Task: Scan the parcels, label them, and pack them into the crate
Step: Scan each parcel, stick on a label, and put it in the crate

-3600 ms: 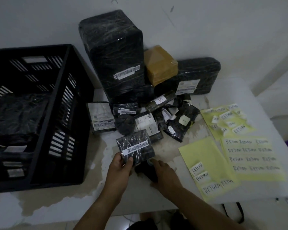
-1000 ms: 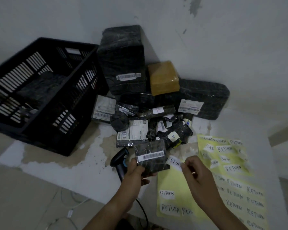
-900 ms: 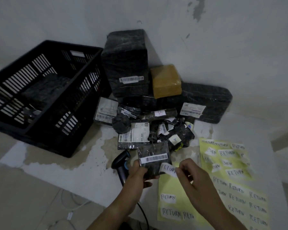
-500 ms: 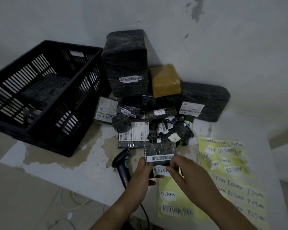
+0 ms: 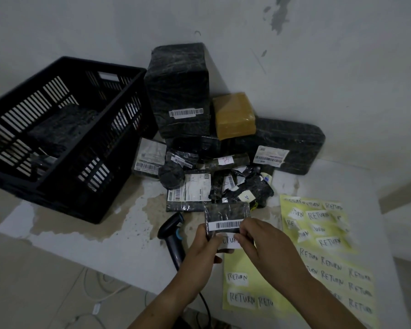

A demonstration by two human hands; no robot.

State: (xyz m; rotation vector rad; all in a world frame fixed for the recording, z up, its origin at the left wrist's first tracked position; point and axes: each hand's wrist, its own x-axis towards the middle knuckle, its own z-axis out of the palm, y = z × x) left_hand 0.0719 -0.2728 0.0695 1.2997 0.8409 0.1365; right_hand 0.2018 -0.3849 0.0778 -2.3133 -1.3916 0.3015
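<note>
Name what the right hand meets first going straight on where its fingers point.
The right hand pinches the RETURN label on the small parcel; straight on, it likely presses into that parcel, held by the left hand.

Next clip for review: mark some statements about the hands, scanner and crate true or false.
1. The left hand grips a small black parcel. True.
2. The right hand holds the scanner. False: the scanner lies on the table; the right hand pinches a RETURN sticker at the parcel.
3. The crate is empty. False: black parcels lie inside it.
4. A brown parcel sits in the pile by the wall. True.
</note>
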